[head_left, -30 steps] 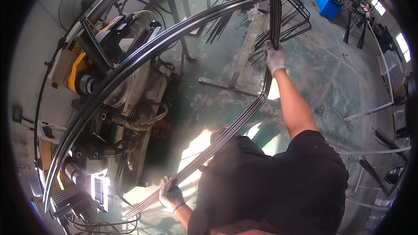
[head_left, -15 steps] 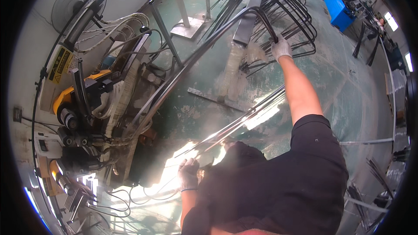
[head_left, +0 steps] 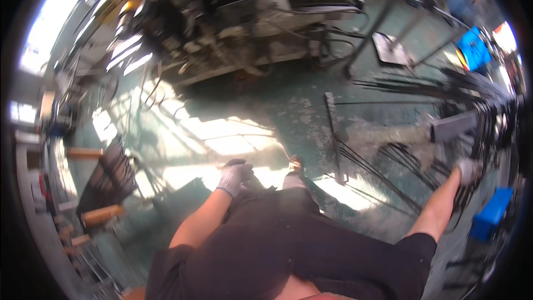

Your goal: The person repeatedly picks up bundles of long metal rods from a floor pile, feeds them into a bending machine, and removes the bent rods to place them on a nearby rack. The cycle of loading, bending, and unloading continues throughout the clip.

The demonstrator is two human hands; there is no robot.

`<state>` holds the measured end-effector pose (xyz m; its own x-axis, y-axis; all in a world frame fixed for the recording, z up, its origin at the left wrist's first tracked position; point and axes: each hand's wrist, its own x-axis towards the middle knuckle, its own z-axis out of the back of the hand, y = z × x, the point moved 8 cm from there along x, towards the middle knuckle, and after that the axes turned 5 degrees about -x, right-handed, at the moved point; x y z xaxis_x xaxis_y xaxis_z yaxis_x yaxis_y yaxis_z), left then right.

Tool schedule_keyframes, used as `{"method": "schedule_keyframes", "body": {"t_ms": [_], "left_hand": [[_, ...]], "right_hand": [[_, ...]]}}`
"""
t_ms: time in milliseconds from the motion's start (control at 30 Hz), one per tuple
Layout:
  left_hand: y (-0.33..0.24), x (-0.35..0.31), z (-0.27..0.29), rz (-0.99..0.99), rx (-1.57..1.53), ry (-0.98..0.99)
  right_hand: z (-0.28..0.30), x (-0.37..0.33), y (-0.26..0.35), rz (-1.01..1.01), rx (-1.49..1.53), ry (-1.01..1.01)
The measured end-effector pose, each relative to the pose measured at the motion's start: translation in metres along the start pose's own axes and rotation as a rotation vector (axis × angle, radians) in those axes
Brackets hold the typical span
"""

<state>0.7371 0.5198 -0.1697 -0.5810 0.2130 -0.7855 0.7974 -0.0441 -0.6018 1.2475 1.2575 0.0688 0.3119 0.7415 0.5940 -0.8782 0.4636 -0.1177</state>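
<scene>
My left hand, in a pale knitted glove, hangs in front of my body with its fingers curled in. Nothing shows in it. My right arm reaches far out to the right. The gloved right hand is at the bent ends of dark metal rods hanging on a rack arm. Blur hides its fingers, so whether it grips a rod is unclear. More thin dark rods slant low over the floor, between my legs and that rack.
A machine bench with hoses runs along the far side. Beyond the rack stands a blue machine, and a blue box is at the right. A dark bundle with wooden blocks sits at the left. Sunlight patches the green floor.
My view has swung left, so the bench now lies ahead and the rack at right. The long bent rods no longer stretch from my right hand toward the bench. My left hand is raised before my body.
</scene>
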Motion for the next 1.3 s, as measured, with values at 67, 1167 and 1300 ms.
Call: {"method": "schedule_keyframes", "body": {"t_ms": [67, 1167, 1300], "left_hand": [[0.020, 0.025, 0.034, -0.194, 0.373, 0.049], [0.091, -0.057, 0.648, -0.170, -0.978, -0.723], [0.069, -0.039, 0.708, -0.252, -0.534, -0.783]], "right_hand": [[-0.038, 0.002, -0.024, -0.129, 0.068, -0.032], [0.611, -1.277, 0.256, 2.227, 0.490, 0.996], [0.699, -1.426, 0.252, 2.568, 0.462, 0.834]]}}
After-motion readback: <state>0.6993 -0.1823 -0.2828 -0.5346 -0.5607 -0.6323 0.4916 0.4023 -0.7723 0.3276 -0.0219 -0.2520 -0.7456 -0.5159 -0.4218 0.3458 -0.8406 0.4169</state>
